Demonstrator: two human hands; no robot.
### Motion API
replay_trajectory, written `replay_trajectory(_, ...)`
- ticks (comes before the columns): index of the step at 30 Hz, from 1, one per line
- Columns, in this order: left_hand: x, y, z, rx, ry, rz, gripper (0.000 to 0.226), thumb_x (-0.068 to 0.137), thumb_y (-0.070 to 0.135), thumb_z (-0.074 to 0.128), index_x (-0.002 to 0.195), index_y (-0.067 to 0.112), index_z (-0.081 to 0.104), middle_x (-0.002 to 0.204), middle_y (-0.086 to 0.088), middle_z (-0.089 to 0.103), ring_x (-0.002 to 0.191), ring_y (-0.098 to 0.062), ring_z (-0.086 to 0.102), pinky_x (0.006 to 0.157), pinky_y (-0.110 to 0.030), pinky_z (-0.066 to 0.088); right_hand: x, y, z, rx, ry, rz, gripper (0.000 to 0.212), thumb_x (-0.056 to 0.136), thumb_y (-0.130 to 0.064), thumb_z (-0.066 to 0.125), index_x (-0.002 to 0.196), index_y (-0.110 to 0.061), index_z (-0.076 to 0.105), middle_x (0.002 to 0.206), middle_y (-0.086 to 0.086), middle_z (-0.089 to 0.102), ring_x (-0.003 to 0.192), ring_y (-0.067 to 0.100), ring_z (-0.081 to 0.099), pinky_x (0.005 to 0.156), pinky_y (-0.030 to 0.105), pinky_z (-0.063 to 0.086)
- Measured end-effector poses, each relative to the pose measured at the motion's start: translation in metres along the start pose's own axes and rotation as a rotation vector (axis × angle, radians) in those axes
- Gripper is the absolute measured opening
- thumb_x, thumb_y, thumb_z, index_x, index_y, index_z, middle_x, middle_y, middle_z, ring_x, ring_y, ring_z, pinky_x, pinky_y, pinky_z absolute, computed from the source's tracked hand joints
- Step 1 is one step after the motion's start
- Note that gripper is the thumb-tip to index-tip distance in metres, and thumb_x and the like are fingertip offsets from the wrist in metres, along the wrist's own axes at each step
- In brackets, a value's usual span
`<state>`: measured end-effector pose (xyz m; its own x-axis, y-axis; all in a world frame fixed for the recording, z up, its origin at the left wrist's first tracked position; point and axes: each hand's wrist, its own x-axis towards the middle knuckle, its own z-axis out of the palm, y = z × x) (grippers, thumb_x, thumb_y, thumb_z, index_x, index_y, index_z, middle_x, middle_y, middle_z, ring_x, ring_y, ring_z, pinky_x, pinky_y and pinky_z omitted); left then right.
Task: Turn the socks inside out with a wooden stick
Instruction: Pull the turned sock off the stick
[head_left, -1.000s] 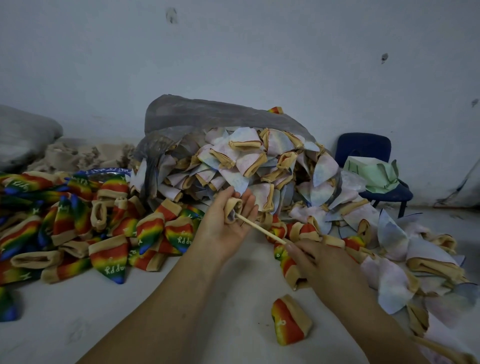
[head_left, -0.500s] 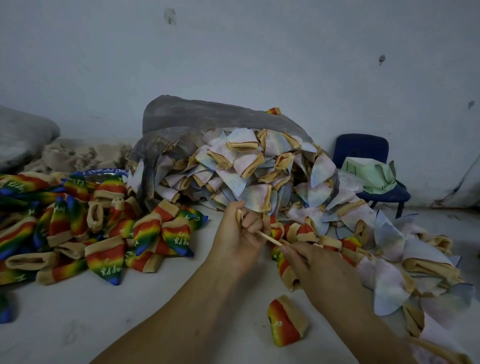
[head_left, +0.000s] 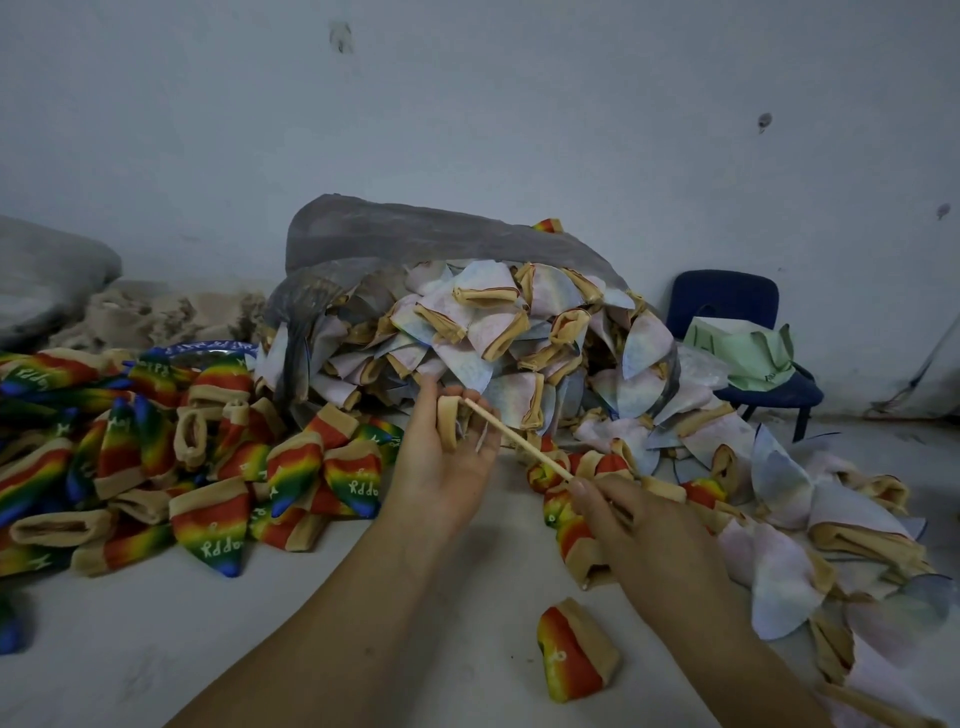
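Holding sock (head_left: 448, 427) and stick (head_left: 519, 442), hands (head_left: 441, 478) (head_left: 641, 527) over open floor (head_left: 457, 660) between sock piles (head_left: 208, 467).

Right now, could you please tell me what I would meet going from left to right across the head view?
Rainbow sock pile → left hand, holding a sock → wooden stick → right hand, pinching that stick → blue chair.

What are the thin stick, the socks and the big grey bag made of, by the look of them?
The stick: pale, matt, unpainted, probably bare wood. The socks: soft knit fabric, seemingly; they fold limply. The bag: grey, creased, slightly see-through, likely thin plastic film.
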<state>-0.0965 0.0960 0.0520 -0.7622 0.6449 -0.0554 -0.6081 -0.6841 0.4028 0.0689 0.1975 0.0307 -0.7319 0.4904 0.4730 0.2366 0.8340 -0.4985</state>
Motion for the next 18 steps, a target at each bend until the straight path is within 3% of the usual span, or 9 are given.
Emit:
replay_trajectory(3,-0.001,-0.002,0.000,0.019,0.020,-0.012,0.036,0.093,0.047,0.059,0.080,0.015,0.067,0.076,-0.001,0.068,0.070,-0.013,0.069,0.073,-0.029,0.057,0.000,-0.001,0.002,-0.041,-0.038,-0.035,0.034,0.086,-0.063,0.030,0.075,-0.044,0.056,0.055,-0.012,0.055,0.068,-0.005,0.055,0.052,0.016,0.040)
replay_trajectory(8,-0.004,-0.001,0.002,0.052,0.001,-0.024,0.029,0.094,0.040,0.060,0.081,0.015,0.066,0.076,0.001,0.068,0.070,-0.011,0.068,0.074,-0.029,0.053,0.000,0.006,0.002,-0.069,-0.060,-0.111,0.034,0.094,-0.050,0.043,0.067,-0.036,0.058,0.052,-0.009,0.053,0.063,0.002,0.055,0.053,0.014,0.038)
replay_trajectory(12,-0.007,-0.001,0.003,0.073,-0.035,-0.043,0.024,0.095,0.032,0.061,0.078,0.015,0.066,0.076,0.002,0.067,0.069,-0.009,0.066,0.072,-0.027,0.054,0.000,0.005,0.001,-0.038,-0.045,-0.135,0.037,0.089,-0.058,0.035,0.061,-0.040,0.050,0.055,-0.009,0.055,0.062,0.004,0.055,0.053,0.015,0.038)
replay_trajectory(15,-0.009,-0.001,0.003,0.061,-0.068,-0.067,0.022,0.093,0.025,0.061,0.076,0.013,0.069,0.077,0.000,0.068,0.066,-0.010,0.065,0.065,-0.026,0.056,0.000,0.004,0.001,-0.004,-0.034,-0.133,0.041,0.085,-0.062,0.031,0.066,-0.037,0.058,0.065,-0.016,0.058,0.064,0.001,0.055,0.054,0.013,0.039)
replay_trajectory(18,-0.010,-0.004,0.002,0.058,-0.074,-0.092,0.014,0.091,0.019,0.062,0.081,0.012,0.069,0.077,-0.001,0.068,0.063,-0.010,0.065,0.062,-0.026,0.056,0.001,0.004,0.002,-0.050,-0.047,-0.158,0.047,0.086,-0.063,0.031,0.068,-0.031,0.061,0.057,-0.012,0.056,0.069,-0.001,0.055,0.056,0.013,0.039)
